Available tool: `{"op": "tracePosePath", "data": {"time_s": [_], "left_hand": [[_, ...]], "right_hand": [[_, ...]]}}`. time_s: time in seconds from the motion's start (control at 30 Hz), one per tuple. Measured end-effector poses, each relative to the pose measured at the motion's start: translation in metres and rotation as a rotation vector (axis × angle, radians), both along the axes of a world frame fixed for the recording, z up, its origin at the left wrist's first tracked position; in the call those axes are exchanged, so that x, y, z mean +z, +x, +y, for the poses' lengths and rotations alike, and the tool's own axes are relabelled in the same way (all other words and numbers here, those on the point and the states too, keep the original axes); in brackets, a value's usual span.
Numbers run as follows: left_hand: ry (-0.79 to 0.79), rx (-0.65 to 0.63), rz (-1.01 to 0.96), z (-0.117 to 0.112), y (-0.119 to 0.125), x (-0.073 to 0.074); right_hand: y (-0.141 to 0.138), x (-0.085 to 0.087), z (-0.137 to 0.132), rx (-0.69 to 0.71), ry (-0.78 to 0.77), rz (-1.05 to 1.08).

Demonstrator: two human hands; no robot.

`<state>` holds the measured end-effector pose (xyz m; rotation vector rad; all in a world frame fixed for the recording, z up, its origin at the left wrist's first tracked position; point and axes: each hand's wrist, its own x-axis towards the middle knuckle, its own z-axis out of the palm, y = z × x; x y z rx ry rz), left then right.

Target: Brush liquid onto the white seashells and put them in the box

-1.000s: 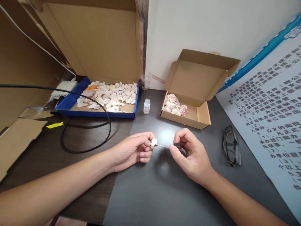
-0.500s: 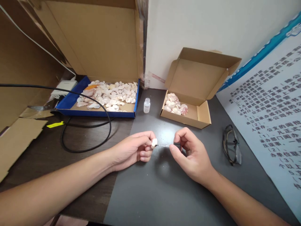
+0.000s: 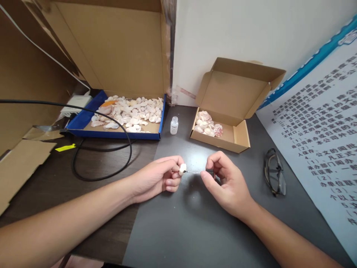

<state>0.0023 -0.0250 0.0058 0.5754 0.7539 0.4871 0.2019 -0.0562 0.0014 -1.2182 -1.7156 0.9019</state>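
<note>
- Well, nearest are two hands: the left hand pinches one small white shell between thumb and fingertips, above the grey desktop.
- The right hand pinches one black cap, whose single thin rod reaches across to the shell; its dark tip seems to touch it. A loose pinch could let the shell slip; pushing the rod too hard could knock it free.
- One pair of glasses lies right of that hand; a wide elbow swing might catch it.
- One looped black cable lies left; a sleeve-height sweep could snag it.
- Farther, one uncapped bottle stands upright; a bump could spill it.
- Beyond are two open boxes: a small carton with several overlapping shells, and a blue-sided box with too many to count.
</note>
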Motion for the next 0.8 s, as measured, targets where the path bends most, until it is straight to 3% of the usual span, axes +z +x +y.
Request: {"op": "tracePosePath", "data": {"time_s": [0.8], "left_hand": [[0.014,-0.012,0.028,0.0006,-0.0001,0.0015]], "right_hand": [[0.0,-0.0017,0.0012,-0.008,-0.013,0.007]]}}
